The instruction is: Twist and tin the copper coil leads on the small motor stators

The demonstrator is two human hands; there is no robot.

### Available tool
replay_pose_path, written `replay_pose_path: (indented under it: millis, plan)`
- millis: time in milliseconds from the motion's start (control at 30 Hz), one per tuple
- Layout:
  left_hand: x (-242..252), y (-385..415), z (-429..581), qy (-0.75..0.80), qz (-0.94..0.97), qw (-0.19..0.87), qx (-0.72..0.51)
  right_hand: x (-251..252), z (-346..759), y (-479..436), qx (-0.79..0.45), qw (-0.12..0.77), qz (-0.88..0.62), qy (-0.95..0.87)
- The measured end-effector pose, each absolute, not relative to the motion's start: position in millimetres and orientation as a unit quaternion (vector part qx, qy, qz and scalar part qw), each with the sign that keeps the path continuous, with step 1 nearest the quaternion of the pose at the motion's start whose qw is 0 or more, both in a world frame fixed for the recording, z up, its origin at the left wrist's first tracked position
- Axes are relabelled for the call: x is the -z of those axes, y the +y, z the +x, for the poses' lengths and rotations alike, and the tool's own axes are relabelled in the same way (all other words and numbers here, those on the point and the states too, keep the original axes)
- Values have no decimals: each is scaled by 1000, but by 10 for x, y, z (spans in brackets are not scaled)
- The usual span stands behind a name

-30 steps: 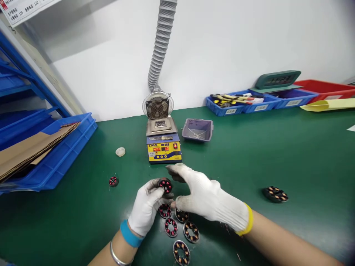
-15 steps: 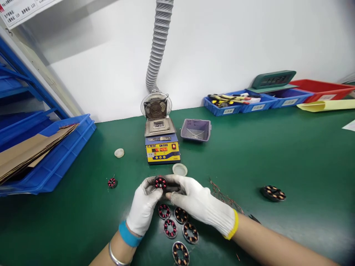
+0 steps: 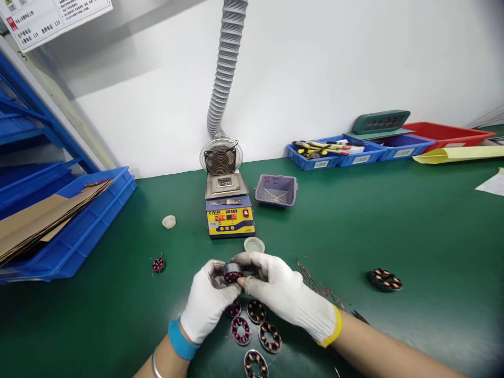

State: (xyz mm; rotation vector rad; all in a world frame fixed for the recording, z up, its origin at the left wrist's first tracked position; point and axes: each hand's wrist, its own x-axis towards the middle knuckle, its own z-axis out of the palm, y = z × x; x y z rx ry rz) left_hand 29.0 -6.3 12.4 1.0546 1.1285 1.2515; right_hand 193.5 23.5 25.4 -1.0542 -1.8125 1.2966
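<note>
Between my two white-gloved hands is a small motor stator (image 3: pixel 233 271) with a dark rim and red windings, tilted so its wound face points toward me. My left hand (image 3: pixel 207 300) pinches it from the left. My right hand (image 3: pixel 277 287) has thumb and fingertips closed on its right side; the glove's fingertips are blackened. Just below my hands lie several loose stators, some with red windings (image 3: pixel 241 331) and some with copper ones (image 3: pixel 270 336). One red stator beneath my left hand is partly covered.
A yellow-and-blue solder pot (image 3: pixel 230 218) stands ahead under a grey hose (image 3: pixel 226 68), beside a purple tray (image 3: pixel 276 191). Round lids (image 3: pixel 254 244) lie nearby. A red stator (image 3: pixel 158 264) sits left, copper ones (image 3: pixel 385 280) right. Wire scraps (image 3: pixel 321 289) lie behind my right wrist.
The held stator has been turned, so its dark outer side now shows on top and its red face points lower. The view has shifted slightly.
</note>
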Motion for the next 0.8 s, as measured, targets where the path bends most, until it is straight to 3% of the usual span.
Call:
replay_pose_path:
  millis: [167,267,367,433,533,633,800]
  plan:
    - [-208,-73,166,362,433,674,-478,-261,1994,220,-164,392,-327,-844]
    - [-230,-68,139,392,475,639,-461,-248,1998,228,-99,410,-255,-870]
    - [-203,-77,166,454,494,566,-479,-269,1988,219,-175,372,-343,-845]
    - [-158,-89,187,483,517,499,-500,-309,1972,210,-322,309,-413,-794]
    - [-66,-95,199,509,608,320,-519,-382,1937,203,-516,238,-403,-717]
    - [13,-79,191,489,681,180,-515,-428,1947,215,-510,222,-444,-702]
    - [36,-59,184,496,695,103,-510,-416,2084,303,-470,235,-497,-691]
